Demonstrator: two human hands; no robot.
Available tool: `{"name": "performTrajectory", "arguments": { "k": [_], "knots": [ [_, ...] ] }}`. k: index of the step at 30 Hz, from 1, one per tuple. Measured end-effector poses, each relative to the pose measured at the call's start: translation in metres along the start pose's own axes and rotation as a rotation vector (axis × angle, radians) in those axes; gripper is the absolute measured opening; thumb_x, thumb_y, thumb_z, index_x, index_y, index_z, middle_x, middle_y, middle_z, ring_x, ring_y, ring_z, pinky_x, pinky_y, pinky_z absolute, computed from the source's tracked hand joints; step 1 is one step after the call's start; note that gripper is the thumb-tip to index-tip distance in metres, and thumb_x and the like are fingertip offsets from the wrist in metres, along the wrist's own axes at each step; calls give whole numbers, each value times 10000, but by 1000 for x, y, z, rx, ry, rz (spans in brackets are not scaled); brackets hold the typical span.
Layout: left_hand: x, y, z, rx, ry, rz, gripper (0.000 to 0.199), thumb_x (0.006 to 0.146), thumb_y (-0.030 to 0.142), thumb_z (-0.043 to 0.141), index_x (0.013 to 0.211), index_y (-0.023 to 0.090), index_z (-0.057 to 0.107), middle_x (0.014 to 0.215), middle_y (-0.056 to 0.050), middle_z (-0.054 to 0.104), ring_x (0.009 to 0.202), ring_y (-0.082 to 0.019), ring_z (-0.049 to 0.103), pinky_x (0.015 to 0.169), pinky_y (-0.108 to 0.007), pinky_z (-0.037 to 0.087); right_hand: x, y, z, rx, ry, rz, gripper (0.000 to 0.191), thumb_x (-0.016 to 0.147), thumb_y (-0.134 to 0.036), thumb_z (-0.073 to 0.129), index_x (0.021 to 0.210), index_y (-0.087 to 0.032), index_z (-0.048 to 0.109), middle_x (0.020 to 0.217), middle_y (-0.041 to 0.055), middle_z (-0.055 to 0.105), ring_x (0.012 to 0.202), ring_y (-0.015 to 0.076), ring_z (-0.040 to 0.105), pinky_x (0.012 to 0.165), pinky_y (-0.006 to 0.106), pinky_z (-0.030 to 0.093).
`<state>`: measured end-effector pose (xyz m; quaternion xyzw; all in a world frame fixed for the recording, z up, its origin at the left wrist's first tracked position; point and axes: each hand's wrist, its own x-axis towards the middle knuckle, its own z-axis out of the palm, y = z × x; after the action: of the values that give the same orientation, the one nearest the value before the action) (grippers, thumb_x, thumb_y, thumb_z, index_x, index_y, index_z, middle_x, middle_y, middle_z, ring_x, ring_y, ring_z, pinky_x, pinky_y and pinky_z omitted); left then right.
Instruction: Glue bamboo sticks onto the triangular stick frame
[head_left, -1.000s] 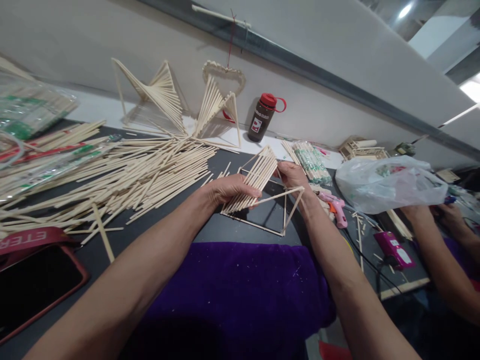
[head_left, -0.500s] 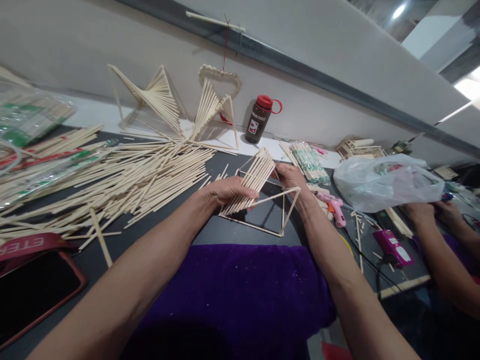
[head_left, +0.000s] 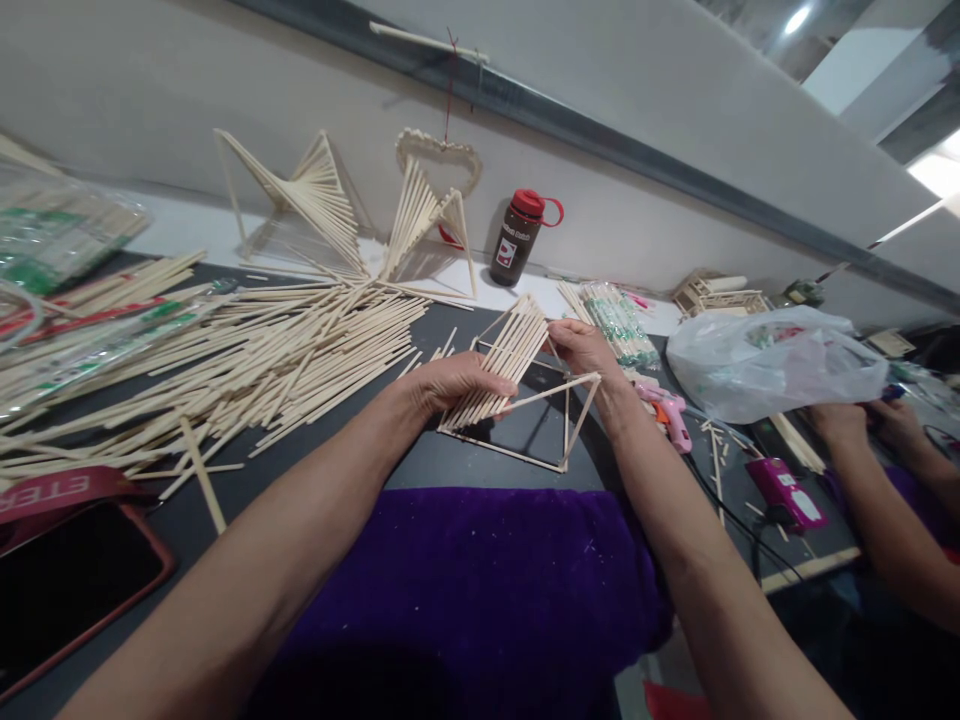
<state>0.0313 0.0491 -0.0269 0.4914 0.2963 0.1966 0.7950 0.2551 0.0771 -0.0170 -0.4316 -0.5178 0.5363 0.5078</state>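
My left hand (head_left: 466, 382) is closed on a frame of thin wooden sticks (head_left: 519, 345), its thumb lying across the lower ends of a slanted row of slats. Thin sticks form the frame's open base and a triangular side to the right. At the row's upper right edge, my right hand (head_left: 583, 350) has its fingers pinched together on the end of the slats. Those fingertips are partly hidden, so any small piece between them cannot be made out. The frame rests on the dark tabletop (head_left: 480, 470).
Loose sticks (head_left: 322, 350) cover the left side, near a phone (head_left: 82, 590). Two twisted stick models (head_left: 322, 190) and a bottle (head_left: 516, 240) stand behind. A pink glue gun (head_left: 675, 420), a plastic bag (head_left: 772, 365) and another person's hand (head_left: 840, 425) are at the right.
My right hand has shifted very slightly up and left at the slat ends. The left hand and the stick frame have stayed in place.
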Motion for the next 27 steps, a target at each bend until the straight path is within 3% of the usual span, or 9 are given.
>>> {"name": "performTrajectory", "arguments": {
  "k": [22, 27],
  "knots": [
    [-4, 2, 11, 38, 5, 70, 215, 635, 266, 757, 679, 86, 649, 593, -80, 642, 498, -143, 554, 481, -255, 426, 22, -1, 12, 75, -105, 12, 344, 513, -391, 862, 747, -191, 707, 677, -10, 658, 614, 118, 566, 656, 281, 472],
    [-5, 2, 12, 10, 46, 36, 240, 609, 253, 779, 704, 84, 637, 604, -91, 650, 512, -163, 573, 492, -274, 450, 22, -2, 11, 35, -91, 13, 328, 507, -395, 857, 615, -180, 633, 537, -48, 540, 529, 90, 480, 627, 267, 458]
  ]
}}
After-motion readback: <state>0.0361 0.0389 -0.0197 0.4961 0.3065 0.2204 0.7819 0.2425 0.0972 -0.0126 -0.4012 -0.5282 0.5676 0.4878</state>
